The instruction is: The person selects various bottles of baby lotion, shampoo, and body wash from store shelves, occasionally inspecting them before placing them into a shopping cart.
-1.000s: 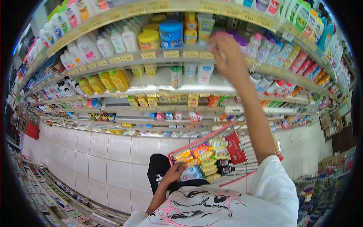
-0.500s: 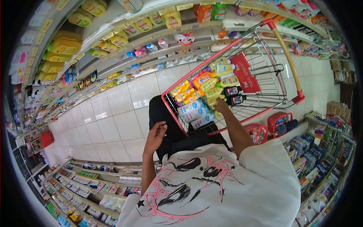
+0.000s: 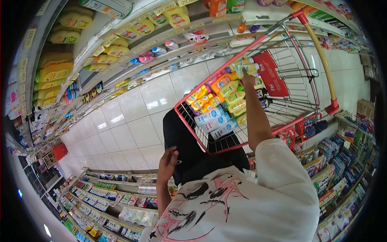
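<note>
My right hand (image 3: 248,78) reaches into the shopping cart (image 3: 238,51), its fingers closed on a pale yellow-green bottle (image 3: 250,69) near the red panel. Beside it lie orange-yellow bottles (image 3: 222,82) and yellow-green bottles (image 3: 235,97). White and light-blue bottles (image 3: 209,116) fill the near end. Dark bottles (image 3: 264,103) are partly hidden behind my right forearm. My left hand (image 3: 167,163) hangs to the left of the cart, by my dark-clad leg, with fingers loosely bent and nothing visible in it.
Shelves of yellow bottles (image 3: 56,72) with price tags run along the far side. Lower shelves (image 3: 96,193) of small packages stand at the near left. Tiled floor (image 3: 121,117) lies between them. A red sign panel (image 3: 271,74) and a yellow handle (image 3: 320,52) belong to the cart.
My right hand has moved up and right, from a yellow-green bottle in the middle to one nearer the red panel. The left hand sits lower in view. The cart appears shifted slightly right.
</note>
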Tool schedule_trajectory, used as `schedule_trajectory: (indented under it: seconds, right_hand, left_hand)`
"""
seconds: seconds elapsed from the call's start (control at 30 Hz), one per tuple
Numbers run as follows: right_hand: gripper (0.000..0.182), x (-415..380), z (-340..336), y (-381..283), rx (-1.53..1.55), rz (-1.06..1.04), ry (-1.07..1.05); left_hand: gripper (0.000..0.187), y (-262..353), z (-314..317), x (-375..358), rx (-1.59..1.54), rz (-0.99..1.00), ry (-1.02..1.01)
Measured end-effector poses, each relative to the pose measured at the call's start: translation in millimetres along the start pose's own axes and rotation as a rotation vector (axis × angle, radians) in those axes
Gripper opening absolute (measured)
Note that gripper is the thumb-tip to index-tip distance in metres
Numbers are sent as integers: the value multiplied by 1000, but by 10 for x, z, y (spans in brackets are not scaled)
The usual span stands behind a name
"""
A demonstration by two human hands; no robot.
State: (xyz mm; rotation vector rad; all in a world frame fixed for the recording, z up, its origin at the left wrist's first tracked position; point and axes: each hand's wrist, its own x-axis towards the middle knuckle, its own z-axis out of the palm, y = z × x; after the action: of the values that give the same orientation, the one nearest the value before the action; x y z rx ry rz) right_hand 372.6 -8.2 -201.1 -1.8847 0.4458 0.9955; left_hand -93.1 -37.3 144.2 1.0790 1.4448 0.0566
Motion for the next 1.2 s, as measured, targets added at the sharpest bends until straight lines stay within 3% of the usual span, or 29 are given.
schedule_trajectory:
  seconds: [0.03,0.1,0.13,0.17,0.23,0.27,0.33,0.43,0.47,0.5,0.53,0.57,0.63,0.67,0.7,0.77,0.8,0.83,0.87,0.93,1.0,1.07,1.13,1.2]
  right_hand:
    - [78,22,84,-57,4,-3,-9]
    - [83,82,175,-49,-85,11,275]
    - [77,56,144,25,0,-109,254]
    - [77,85,62,161,7,-97,261]
    - [65,275,-55,328,-207,-256,215]
    - [52,142,-116,303,-209,-130,258]
    - [44,-387,-257,239,42,-203,176]
    - [33,-830,-568,336,3,-260,-136]
    - [32,-1077,-691,320,-130,-354,-241]
    - [34,-1129,-792,473,-273,-740,-252]
    - [40,-1522,-906,336,-501,-838,-260]
    - [42,-2067,-964,71,-556,-1070,-231]
    - [38,-3093,-1067,-634,-457,-814,-472]
    - [36,-3338,-1099,-837,-413,-875,-508]
    - [27,-3583,-1102,-1051,-320,-972,-505]
    - [22,-4137,-1188,-1744,-467,-1280,-503]
    - [21,-4365,-1219,-2058,-484,-1477,-470]
    - [20,-4597,-1232,-2371,-496,-1668,-435]
    - [22,-4852,-1270,-2667,-536,-1778,-405]
    - [21,-5250,-1252,-3167,-438,-2052,-309]
    - [20,-5621,-1107,-3585,-326,-2176,-189]
    - [18,-5813,-794,-3995,-207,-2317,-201]
    - [17,-5980,-474,-4240,-212,-2348,-144]
    - [16,-5962,-110,-4451,-237,-2379,-119]
  left_hand:
    - [36,27,11,-3,2,5,9]
    - [35,95,31,-15,76,-21,23]
    - [34,123,45,-2,73,-39,19]
    - [34,162,60,-11,86,-43,12]
    - [35,301,118,40,85,-8,-7]
    - [35,377,162,82,87,6,-10]
    - [35,527,227,136,133,49,-62]
    - [34,642,357,317,155,216,-101]
    - [34,702,421,380,141,241,-94]
    - [40,777,492,445,169,333,-130]
    - [47,860,562,480,200,425,-162]
    - [47,956,655,492,186,457,-149]
    - [61,1184,851,519,236,656,-104]
    - [76,1231,909,565,272,704,-145]
    - [79,1098,990,750,291,883,-124]
    - [80,1334,1074,617,146,638,-300]
    - [79,1347,1067,657,192,633,-366]
    - [73,1203,1099,780,278,755,-346]
    - [66,1374,1031,638,459,645,-430]
    - [67,1215,1011,696,606,616,-469]
    - [69,1076,957,715,671,529,-452]
    - [69,818,899,836,692,519,-406]
    - [70,632,770,862,738,429,-353]
    - [67,260,638,1009,690,480,-302]
